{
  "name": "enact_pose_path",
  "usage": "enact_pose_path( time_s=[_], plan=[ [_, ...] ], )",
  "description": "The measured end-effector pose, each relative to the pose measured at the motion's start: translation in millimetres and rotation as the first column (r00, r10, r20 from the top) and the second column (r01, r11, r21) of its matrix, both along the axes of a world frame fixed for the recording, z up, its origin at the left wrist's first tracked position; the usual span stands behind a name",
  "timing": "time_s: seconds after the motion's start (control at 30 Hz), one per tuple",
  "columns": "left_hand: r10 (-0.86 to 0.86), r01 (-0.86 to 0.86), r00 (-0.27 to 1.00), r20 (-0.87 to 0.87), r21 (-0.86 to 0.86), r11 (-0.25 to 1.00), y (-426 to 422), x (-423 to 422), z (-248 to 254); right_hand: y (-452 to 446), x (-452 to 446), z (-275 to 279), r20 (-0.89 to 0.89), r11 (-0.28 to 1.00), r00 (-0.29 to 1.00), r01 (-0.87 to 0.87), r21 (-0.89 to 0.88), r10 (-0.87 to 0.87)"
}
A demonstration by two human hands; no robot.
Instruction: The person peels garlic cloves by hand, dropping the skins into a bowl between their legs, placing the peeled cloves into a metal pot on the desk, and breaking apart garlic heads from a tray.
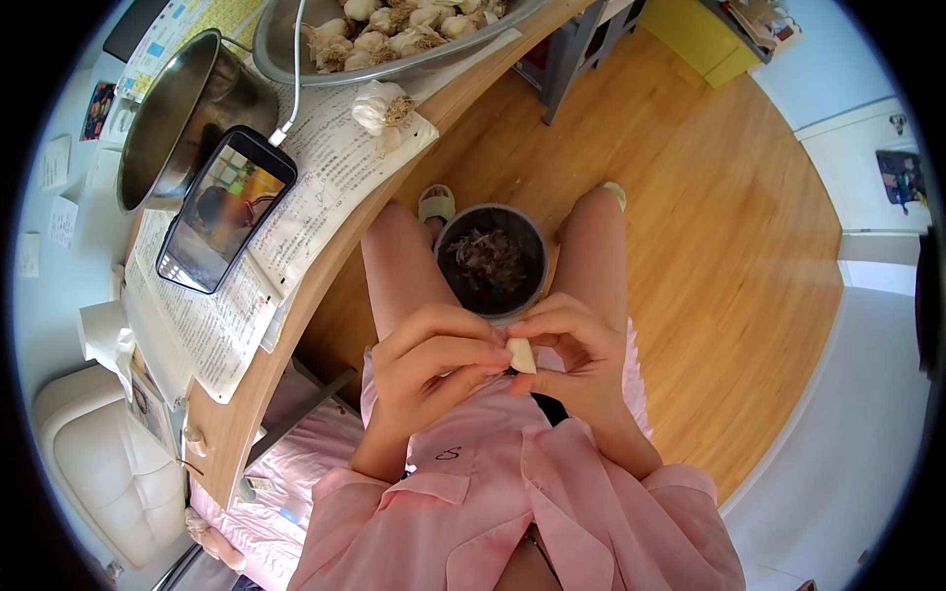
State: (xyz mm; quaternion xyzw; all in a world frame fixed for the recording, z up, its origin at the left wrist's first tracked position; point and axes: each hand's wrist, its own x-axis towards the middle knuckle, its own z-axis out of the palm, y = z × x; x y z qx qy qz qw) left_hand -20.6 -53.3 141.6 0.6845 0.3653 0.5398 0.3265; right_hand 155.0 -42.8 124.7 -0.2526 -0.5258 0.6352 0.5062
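Observation:
In front of my lap, a pale peeled garlic clove [521,356] sits between my two hands. My right hand [579,353] pinches it, forefinger above and thumb below. From the other side, the closed fingertips of my left hand [436,357] press on the clove's edge. Below the hands, between my knees, stands a dark bin [541,258] with brownish garlic skins [490,259] inside. One whole garlic bulb [382,106] lies on the printed papers [335,163] near the desk edge.
A wide metal basin [286,74] full of garlic bulbs stands on the wooden desk [229,433]. Beside it, a phone [227,212] on a white cable leans against a steel pot [163,123]. A yellow box [690,39] stands on the floor beyond.

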Motion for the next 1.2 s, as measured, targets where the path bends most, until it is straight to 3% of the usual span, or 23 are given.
enact_pose_path(
  time_s=[0.17, 0.37, 0.47, 0.77, 1.07, 1.2],
  plan=[
    [0.023, -0.023, 1.0, -0.009, -0.022, 0.999, -0.2, 2.9, 4.2, -1.9, -0.7, 1.7, -0.037, 0.999, 0.999, 0.031, -0.042, -0.033],
    [0.0, 0.003, 0.999, 0.054, -0.054, 0.999, -1.5, 1.2, 2.2, -3.5, -2.9, 5.9, 0.075, 0.993, 0.991, 0.115, -0.002, -0.115],
    [0.001, 0.002, 0.999, 0.036, -0.097, 0.995, -1.9, 2.4, 6.1, -4.2, -0.8, 4.4, 0.196, 0.983, 0.966, 0.149, 0.112, -0.169],
    [-0.008, 0.009, 1.0, 0.003, -0.093, 0.996, -2.3, 3.0, 5.9, -0.3, 2.6, 9.8, 0.3, 0.903, 0.907, 0.162, 0.398, -0.295],
    [-0.05, 0.047, 0.998, -0.046, -0.078, 0.996, -1.3, 1.8, 8.5, -2.2, 1.3, 8.7, 0.236, 0.883, 0.913, 0.212, 0.419, -0.331],
    [-0.041, 0.043, 0.999, 0.027, -0.085, 0.995, -4.1, 3.2, 3.8, -2.3, 1.7, 6.0, 0.232, 0.881, 0.913, 0.218, 0.419, -0.336]
  ],
)
